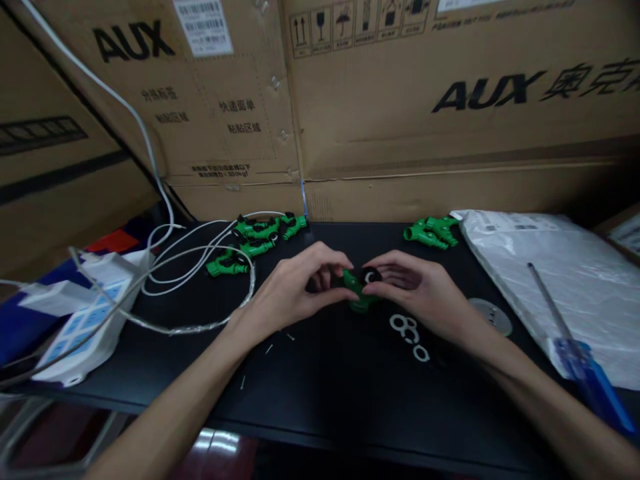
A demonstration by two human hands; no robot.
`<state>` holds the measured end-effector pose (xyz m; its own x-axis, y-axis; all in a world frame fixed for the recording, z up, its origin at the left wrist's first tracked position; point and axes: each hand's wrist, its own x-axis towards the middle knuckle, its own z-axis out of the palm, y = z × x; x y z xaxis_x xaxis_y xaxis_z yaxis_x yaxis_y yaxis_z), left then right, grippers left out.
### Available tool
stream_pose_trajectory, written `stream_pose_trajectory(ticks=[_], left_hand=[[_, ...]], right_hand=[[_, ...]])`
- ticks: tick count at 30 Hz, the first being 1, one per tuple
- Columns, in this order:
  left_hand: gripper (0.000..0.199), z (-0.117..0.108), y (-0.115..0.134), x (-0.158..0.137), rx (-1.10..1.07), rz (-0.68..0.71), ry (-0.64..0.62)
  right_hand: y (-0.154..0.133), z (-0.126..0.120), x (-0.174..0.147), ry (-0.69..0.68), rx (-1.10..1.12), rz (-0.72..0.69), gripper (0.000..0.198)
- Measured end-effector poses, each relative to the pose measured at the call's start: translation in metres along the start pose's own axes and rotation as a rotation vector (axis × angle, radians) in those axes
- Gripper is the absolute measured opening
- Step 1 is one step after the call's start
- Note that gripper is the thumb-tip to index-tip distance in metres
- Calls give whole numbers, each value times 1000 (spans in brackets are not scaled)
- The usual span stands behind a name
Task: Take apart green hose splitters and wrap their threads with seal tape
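Green branched plastic fitting [364, 305], probably light, stiff, best held mid-body: left hand [311, 280] pinches it; right hand [421, 287] (just beside) grips a round black part [370, 272].

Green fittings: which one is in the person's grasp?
The green fitting held in the left hand, beside the right hand; the left cluster by the cables and right cluster by the white package lie farther back.

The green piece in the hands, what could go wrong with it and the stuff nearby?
The right hand might drop its small black part beside the green piece. Loose white rings near that hand could get knocked away. The white cable by the left hand's wrist might snag.
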<state>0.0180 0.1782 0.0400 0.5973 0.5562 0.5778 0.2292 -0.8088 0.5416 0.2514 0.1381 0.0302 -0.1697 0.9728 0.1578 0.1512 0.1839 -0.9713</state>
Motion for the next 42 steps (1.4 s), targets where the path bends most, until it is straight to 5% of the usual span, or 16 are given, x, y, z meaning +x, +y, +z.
stream_pose_trajectory(ticks=[3,6,12,16,22,29,36,42], left_hand=[[19,-11,13,-3,12,-133,164],[14,-19,36,-29,175,-234,191],[6,-15,86,-144,484,-603,397],[18,-13,98,-190,564,-785,277],[16,-19,76,-168,505,-773,109],[13,-22,45,-137,489,-693,68],[32,-11,80,-160,650,-800,243],[49,8,94,-176,700,-826,273]], right_hand=[[-2,-4,1,59,-10,11,44],[-6,-4,1,75,-19,6,47],[-11,-3,-3,22,-29,17,44],[-12,-2,-5,12,-38,2,37],[-13,0,-7,-20,-13,21,36],[-14,1,-5,-34,-9,41,45],[-13,0,-7,-38,-24,20,39],[-12,2,-6,-63,-34,9,32]])
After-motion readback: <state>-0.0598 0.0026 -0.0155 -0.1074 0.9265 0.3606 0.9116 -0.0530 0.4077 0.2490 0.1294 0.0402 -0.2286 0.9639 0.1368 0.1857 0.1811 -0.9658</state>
